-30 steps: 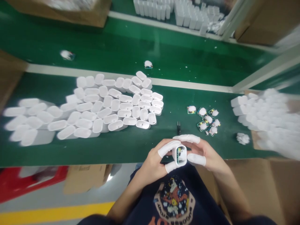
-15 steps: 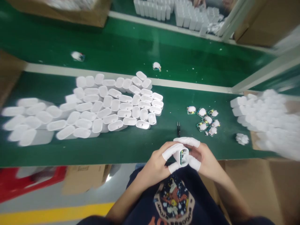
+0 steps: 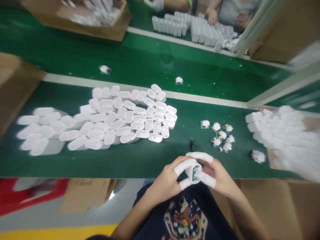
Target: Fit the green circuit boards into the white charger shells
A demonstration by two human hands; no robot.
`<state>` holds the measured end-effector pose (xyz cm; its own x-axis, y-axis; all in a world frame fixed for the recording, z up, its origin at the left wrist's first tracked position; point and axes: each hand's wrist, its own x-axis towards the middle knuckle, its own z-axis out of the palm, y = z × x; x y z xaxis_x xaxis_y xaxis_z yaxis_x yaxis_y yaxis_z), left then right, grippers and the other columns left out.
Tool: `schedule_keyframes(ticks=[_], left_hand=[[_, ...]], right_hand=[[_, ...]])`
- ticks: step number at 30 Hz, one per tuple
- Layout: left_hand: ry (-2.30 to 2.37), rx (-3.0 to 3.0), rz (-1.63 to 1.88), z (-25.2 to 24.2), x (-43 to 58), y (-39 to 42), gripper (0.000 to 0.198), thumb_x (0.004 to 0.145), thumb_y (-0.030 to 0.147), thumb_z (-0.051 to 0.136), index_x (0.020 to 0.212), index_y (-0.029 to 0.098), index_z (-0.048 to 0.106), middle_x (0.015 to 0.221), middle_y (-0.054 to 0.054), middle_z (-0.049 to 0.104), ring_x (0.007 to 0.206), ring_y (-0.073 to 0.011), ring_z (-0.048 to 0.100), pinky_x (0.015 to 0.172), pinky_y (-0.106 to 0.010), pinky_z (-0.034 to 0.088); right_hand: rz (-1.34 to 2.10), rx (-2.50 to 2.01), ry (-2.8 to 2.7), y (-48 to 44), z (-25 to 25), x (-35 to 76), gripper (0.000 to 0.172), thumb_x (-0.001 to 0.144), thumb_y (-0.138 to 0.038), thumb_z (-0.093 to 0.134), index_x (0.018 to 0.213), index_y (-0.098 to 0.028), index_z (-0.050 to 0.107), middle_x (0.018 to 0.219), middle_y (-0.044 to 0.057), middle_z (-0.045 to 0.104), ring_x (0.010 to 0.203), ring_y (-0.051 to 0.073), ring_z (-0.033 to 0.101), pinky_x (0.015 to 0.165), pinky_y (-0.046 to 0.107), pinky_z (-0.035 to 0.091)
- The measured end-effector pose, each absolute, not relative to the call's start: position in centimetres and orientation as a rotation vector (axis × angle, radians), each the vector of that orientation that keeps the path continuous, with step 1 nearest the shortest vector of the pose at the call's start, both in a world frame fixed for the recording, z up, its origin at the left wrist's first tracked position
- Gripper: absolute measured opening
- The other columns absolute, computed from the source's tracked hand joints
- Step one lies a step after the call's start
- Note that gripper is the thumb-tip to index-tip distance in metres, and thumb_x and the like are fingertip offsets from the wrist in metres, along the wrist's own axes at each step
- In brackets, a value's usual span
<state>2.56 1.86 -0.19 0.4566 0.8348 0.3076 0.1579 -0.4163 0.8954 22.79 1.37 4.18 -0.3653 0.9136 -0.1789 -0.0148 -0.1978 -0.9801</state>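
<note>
The white case [image 3: 189,172] is between the worker's two hands, by the near edge of the green table [image 3: 130,163], its mouth open and a circuit board [image 3: 194,173] showing inside. The left hand [image 3: 165,181] has its white-capped fingers closed on the case's side. The right hand [image 3: 220,175] curls in opposite, one capped finger right at the case's mouth, though I can't tell whether it grips. Just beyond the case lies a black two-pronged tool [image 3: 191,144]. To the case's right and farther off is a cluster of loose boards [image 3: 222,134] topped with white lumps, then a clump of white bits [image 3: 258,156], with a heap of white pieces [image 3: 287,133] past that. Left of the case, many standing cases [image 3: 110,118] crowd together, and well beyond it a co-worker's hand [image 3: 212,16] is beside more white blocks [image 3: 203,31].
</note>
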Motion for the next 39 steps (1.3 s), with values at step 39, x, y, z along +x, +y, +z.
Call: schedule_keyframes(ticks=[39], left_hand=[[1.766, 2.360, 0.939, -5.2, -2.1, 7.7, 0.022, 0.089, 0.001, 0.061, 0.081, 0.019, 0.068, 0.127, -0.014, 0.066, 0.113, -0.0349, 0.060, 0.089, -0.051, 0.064]], right_hand=[[0.266, -2.319, -1.949, 33.8, 0.2, 36.5, 0.029, 0.104, -0.038, 0.069, 0.124, -0.016, 0.069, 0.123, 0.008, 0.072, 0.105, 0.023, 0.073, 0.091, 0.044, 0.063]])
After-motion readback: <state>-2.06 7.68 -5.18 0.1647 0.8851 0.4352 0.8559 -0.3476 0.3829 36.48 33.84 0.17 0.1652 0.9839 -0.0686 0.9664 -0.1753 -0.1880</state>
